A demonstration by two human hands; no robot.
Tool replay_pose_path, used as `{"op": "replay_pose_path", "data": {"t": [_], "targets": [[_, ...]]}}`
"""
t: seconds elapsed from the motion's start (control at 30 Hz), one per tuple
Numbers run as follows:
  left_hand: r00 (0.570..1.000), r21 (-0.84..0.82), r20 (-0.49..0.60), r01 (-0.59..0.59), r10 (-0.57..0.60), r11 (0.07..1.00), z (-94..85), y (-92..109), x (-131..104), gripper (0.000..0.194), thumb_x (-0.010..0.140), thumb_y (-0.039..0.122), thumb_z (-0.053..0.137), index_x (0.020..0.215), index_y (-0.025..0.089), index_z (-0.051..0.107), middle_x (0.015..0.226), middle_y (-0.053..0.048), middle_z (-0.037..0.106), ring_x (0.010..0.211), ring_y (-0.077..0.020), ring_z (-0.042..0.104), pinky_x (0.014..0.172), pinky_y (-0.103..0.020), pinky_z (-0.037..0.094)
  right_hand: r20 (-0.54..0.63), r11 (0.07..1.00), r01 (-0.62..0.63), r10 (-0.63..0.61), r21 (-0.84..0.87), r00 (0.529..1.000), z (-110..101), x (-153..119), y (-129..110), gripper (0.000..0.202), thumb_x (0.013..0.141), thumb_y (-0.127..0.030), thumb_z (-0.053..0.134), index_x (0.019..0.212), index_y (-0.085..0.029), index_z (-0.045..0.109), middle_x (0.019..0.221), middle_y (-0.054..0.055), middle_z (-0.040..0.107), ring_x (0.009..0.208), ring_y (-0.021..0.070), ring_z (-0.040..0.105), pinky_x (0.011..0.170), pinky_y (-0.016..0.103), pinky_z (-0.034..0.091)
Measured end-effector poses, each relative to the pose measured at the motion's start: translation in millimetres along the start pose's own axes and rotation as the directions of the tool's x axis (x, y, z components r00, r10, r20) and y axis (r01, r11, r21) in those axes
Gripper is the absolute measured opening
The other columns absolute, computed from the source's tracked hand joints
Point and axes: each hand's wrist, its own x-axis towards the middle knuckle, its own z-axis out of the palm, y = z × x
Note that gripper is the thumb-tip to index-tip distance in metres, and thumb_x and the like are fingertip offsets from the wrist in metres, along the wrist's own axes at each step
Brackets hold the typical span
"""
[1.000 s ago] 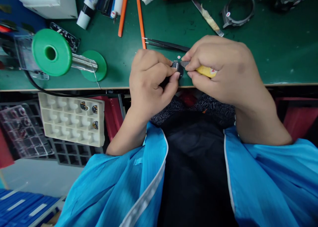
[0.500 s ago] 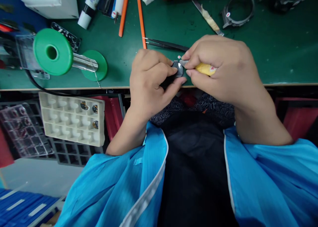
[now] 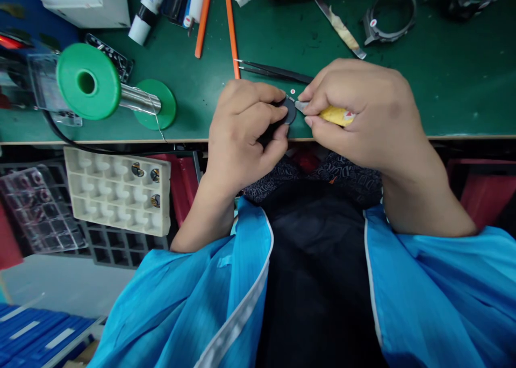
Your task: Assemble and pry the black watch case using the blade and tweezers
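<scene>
My left hand [image 3: 248, 129] is closed, pinching a small dark round piece [image 3: 290, 113] between fingers and thumb above the bench's front edge. Part of that disc is hidden behind the fingers. My right hand [image 3: 358, 113] grips a knife with a yellow handle [image 3: 336, 116], its short grey blade pointing left at the disc's edge. Whether the blade touches the disc I cannot tell. Just behind both hands lie black tweezers [image 3: 274, 72], tips to the left, and a tiny white sticker [image 3: 292, 91] with a red mark.
Farther back are a tape-wrapped blade [image 3: 341, 29], a watch case [image 3: 389, 16], orange sticks [image 3: 231, 32] and a marker [image 3: 149, 11]. A green solder spool [image 3: 88, 80] stands left. Below the bench edge sits a cream compartment tray [image 3: 116, 190] with several small round parts.
The disc has turned in my left fingers, its shiny face now looking dark, and the left thumb has drawn in. The knife stays beside it. The whole view has shifted slightly.
</scene>
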Motion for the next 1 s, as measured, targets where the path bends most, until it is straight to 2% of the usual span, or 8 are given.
{"op": "replay_pose_path", "data": {"t": [0.1,0.27,0.5,0.63,0.77,1.0], "targets": [[0.999,0.031,-0.045,0.002,0.0,1.0,1.5,2.0,1.0,0.016,0.105,0.047,0.07,0.102,0.032,0.069,0.114,-0.004,0.075,0.112,-0.0268,0.073,0.1,-0.06,0.059,0.018,1.0,0.006,-0.005,-0.013,1.0,-0.6,-0.4,-1.1,0.012,0.092,-0.019,0.065,0.084,-0.026,0.06,0.102,0.002,0.075,0.103,0.0273,0.072,0.09,0.043,0.058],[0.997,-0.03,-0.022,0.076,-0.076,0.997,5.5,2.6,0.8,0.025,0.106,0.054,0.067,0.098,0.031,0.07,0.112,-0.005,0.074,0.116,-0.0283,0.072,0.105,-0.063,0.057,-0.011,1.0,0.016,-0.016,-0.021,1.0,1.1,-1.0,-0.2,0.01,0.093,-0.023,0.063,0.083,-0.025,0.061,0.102,0.002,0.076,0.106,0.0265,0.074,0.089,0.043,0.057],[0.996,0.081,-0.081,0.045,-0.038,0.996,6.9,9.1,0.1,0.021,0.108,0.049,0.066,0.098,0.031,0.069,0.11,-0.005,0.077,0.11,-0.0257,0.073,0.099,-0.06,0.063,0.019,0.999,-0.038,0.038,-0.038,0.999,0.0,-1.6,-2.7,0.013,0.096,-0.021,0.062,0.085,-0.028,0.062,0.107,0.001,0.077,0.11,0.0267,0.073,0.096,0.044,0.059],[0.994,0.036,-0.076,0.077,-0.074,0.996,9.0,8.1,-0.6,0.021,0.108,0.047,0.066,0.097,0.029,0.069,0.112,-0.005,0.076,0.116,-0.027,0.073,0.105,-0.061,0.06,0.01,1.0,0.001,-0.001,0.001,1.0,0.5,-0.1,-1.8,0.012,0.092,-0.021,0.064,0.081,-0.025,0.061,0.099,0.002,0.077,0.102,0.0266,0.074,0.088,0.044,0.059],[0.992,-0.017,-0.059,0.112,-0.113,0.994,10.7,7.0,-1.1,0.023,0.109,0.047,0.064,0.095,0.029,0.069,0.113,-0.006,0.075,0.119,-0.0283,0.072,0.107,-0.062,0.058,-0.002,1.0,-0.006,0.006,-0.029,1.0,1.0,-0.2,-0.9,0.012,0.093,-0.022,0.062,0.083,-0.026,0.061,0.103,0.001,0.077,0.105,0.0269,0.074,0.091,0.044,0.059],[0.994,0.117,-0.11,0.018,-0.006,0.993,8.6,10.4,1.9,0.021,0.109,0.044,0.065,0.094,0.029,0.068,0.106,-0.004,0.078,0.103,-0.025,0.074,0.093,-0.057,0.062,0.017,0.998,-0.014,0.015,-0.054,1.0,0.1,-0.4,-2.1,0.013,0.094,-0.02,0.063,0.083,-0.026,0.06,0.103,0.001,0.077,0.106,0.0268,0.073,0.091,0.044,0.059]]}}
